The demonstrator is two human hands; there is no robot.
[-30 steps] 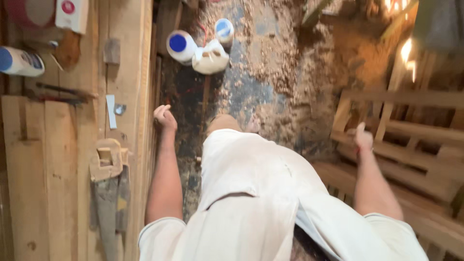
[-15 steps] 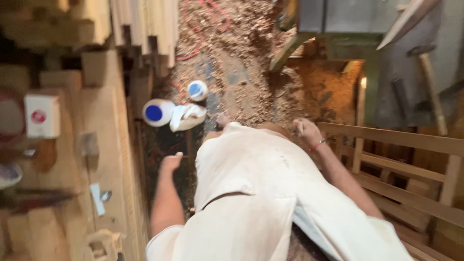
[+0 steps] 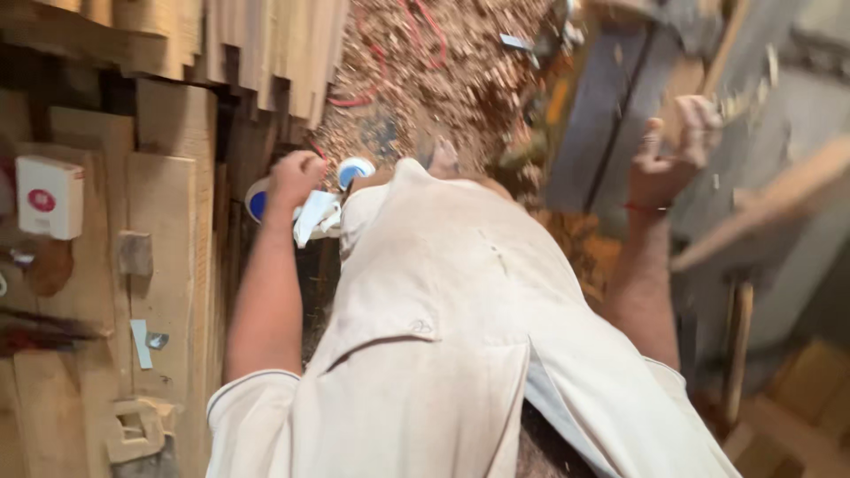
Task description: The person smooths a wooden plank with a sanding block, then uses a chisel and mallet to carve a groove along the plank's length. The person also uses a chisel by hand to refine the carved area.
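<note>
Your left hand (image 3: pixel 297 177) is clenched in a loose fist, holding nothing, above the white-and-blue containers (image 3: pixel 305 199) on the sawdust floor (image 3: pixel 425 80). Your right hand (image 3: pixel 677 146) grasps a blurry wooden piece (image 3: pixel 686 97) far right.

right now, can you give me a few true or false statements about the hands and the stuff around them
1. The left hand is a closed fist above the white and blue containers. True.
2. The right hand hangs low beside the hip. False: it is raised, near blurred grey surfaces.
3. Wood shavings cover the floor ahead. True.
4. The white box on the wooden bench lies at the person's right. False: it is at the left.
</note>
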